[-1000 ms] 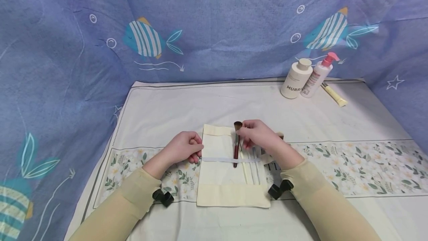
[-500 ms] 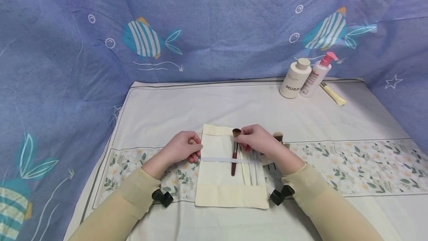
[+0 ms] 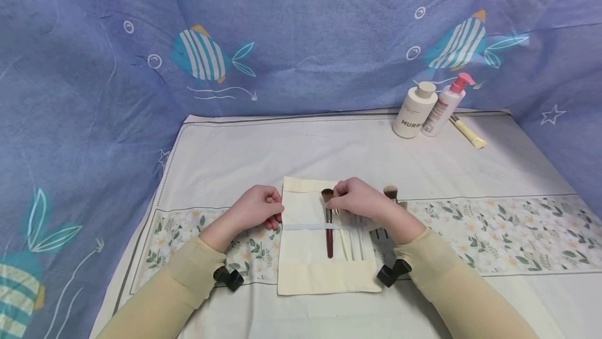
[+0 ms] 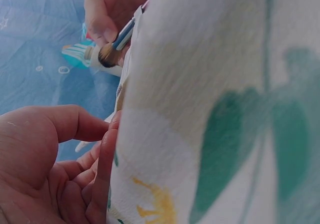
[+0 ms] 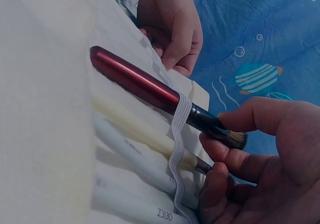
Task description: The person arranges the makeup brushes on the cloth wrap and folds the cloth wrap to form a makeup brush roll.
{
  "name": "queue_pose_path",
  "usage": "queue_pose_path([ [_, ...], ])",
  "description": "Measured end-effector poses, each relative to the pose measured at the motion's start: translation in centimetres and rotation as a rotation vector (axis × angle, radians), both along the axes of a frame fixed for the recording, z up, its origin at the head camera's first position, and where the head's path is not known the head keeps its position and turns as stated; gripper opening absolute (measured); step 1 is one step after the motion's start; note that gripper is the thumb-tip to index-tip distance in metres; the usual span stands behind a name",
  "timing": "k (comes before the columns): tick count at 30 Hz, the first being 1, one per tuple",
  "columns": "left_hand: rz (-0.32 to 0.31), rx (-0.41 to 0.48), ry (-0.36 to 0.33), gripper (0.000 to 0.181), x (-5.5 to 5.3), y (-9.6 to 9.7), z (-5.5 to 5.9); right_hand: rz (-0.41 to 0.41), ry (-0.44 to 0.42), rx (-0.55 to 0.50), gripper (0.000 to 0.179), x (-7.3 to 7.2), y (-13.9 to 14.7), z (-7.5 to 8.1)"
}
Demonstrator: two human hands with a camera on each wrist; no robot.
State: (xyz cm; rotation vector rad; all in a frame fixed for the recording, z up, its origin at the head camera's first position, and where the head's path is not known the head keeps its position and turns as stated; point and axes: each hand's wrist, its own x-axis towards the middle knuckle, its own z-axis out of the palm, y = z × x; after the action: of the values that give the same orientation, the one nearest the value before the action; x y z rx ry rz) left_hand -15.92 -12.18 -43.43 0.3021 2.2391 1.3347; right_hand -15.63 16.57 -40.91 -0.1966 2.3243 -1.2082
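Note:
A cream fabric brush roll (image 3: 303, 250) lies unfolded before me, a white elastic band (image 3: 301, 226) running across it. My left hand (image 3: 257, 207) pinches its left edge between thumb and fingers, as the left wrist view also shows. A makeup brush (image 3: 330, 242) with a dark red handle passes under the band, bristles at the far end. Thumb and fingers of my right hand (image 3: 361, 199) pinch it at the dark ferrule. In the right wrist view, a cream-handled brush (image 5: 135, 126) and two white-handled brushes (image 5: 132, 161) sit beside it under the same band.
Behind my right wrist lies another makeup brush (image 3: 391, 191), partly hidden. A white bottle (image 3: 415, 110), a pink-topped pump bottle (image 3: 443, 112) and a pale yellow tube (image 3: 469, 133) are at the back right. A blue fish-print cloth (image 3: 301, 41) hangs behind the table.
My right hand has slid the red-handled brush toward me through the elastic band, so its handle reaches farther down the roll. The left hand has stayed at the roll's left edge.

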Motion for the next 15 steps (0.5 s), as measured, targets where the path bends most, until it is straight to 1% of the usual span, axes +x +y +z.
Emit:
queue_pose_path([
  [5,0.002,0.000,-0.002,0.009,0.0,0.0,0.0,-0.026,-0.013,0.011,0.021,0.0,0.1,0.1],
  [7,0.005,-0.001,-0.005,0.009,0.0,0.0,0.0,-0.044,-0.012,-0.003,0.020,0.0,0.2,0.1],
  [9,0.007,-0.002,-0.007,0.009,0.0,0.0,-0.1,-0.066,-0.012,-0.030,0.021,-0.1,0.3,-0.1],
  [12,0.009,-0.001,-0.005,0.009,0.0,0.0,-0.1,-0.103,-0.025,-0.109,0.021,-0.1,0.7,-0.4],
  [15,0.009,0.003,0.002,0.009,0.0,0.0,0.0,-0.136,-0.031,-0.192,0.023,0.2,1.5,-0.1],
])
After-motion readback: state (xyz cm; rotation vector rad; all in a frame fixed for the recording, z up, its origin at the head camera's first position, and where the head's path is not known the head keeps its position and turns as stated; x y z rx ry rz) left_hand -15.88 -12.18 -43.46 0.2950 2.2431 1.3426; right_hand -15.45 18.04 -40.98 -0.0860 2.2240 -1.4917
